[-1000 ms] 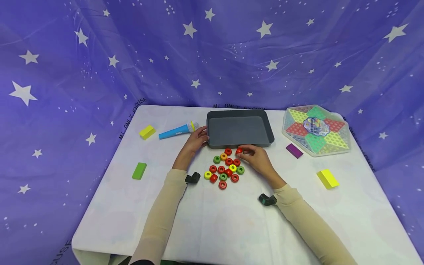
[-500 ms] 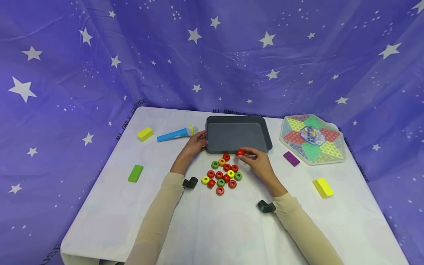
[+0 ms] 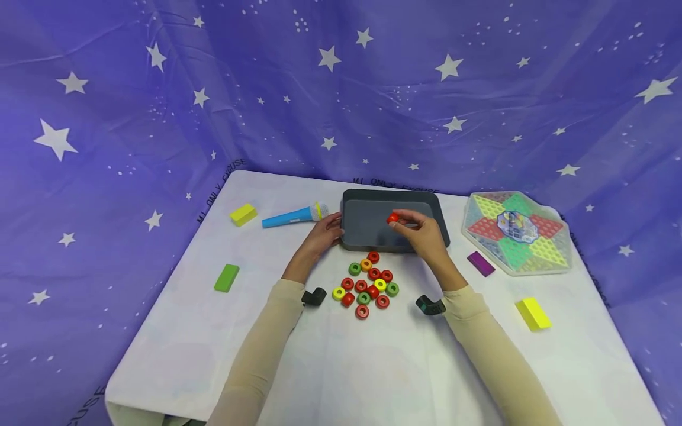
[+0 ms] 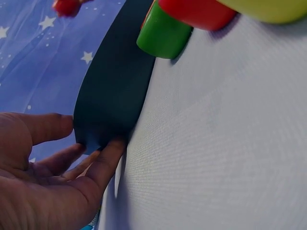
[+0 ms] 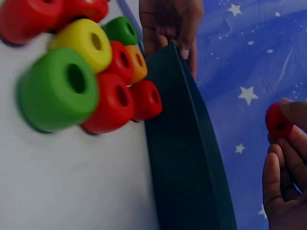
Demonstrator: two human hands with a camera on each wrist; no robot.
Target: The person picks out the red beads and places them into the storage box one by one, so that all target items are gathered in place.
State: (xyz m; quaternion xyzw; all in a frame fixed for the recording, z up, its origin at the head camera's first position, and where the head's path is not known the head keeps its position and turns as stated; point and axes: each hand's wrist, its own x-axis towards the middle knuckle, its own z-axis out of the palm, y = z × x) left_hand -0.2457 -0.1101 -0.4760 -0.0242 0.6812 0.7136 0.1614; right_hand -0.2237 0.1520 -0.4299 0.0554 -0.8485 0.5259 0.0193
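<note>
Red ring's off the table and over the tray now

Your right hand (image 3: 426, 236) pinches the red ring (image 3: 393, 218) above the grey tray (image 3: 367, 244), up from the pile; your left hand (image 3: 324, 234) steadies the tray's left edge, fingers relaxed.

Tray (image 3: 439, 228) at the table's (image 3: 341, 367) back, rings (image 3: 367, 284) just before it, microphone (image 3: 295, 217) left, game board (image 3: 517, 232) right

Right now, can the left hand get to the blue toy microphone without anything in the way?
Probably yes. The left hand rests on the near left corner of the grey tray, and the microphone lies on the table just to its left, with only bare cloth between them. It would have to let go of the tray first.
</note>
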